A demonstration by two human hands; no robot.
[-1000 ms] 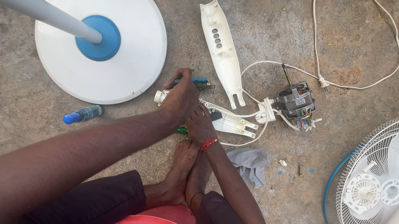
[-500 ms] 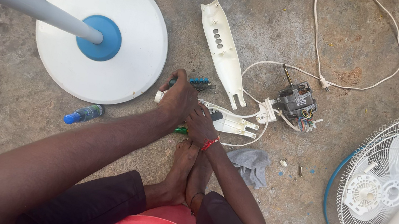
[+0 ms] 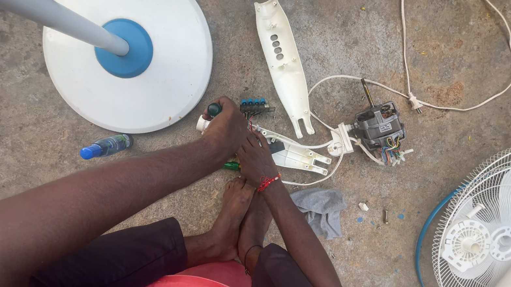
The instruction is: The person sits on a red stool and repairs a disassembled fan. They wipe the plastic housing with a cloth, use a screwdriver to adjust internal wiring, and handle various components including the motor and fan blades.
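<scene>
Gripping a green-handled screwdriver [image 3: 213, 110], the left hand [image 3: 225, 134] works beside the right hand [image 3: 257, 159], whose fingers press the white switch housing [image 3: 296, 157] on the concrete floor [image 3: 7, 130].

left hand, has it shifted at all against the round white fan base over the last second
Yes, slightly. The left hand has slid left and a little down, closer to the rim of the round white fan base, its grip shut on the green-handled screwdriver.
</scene>
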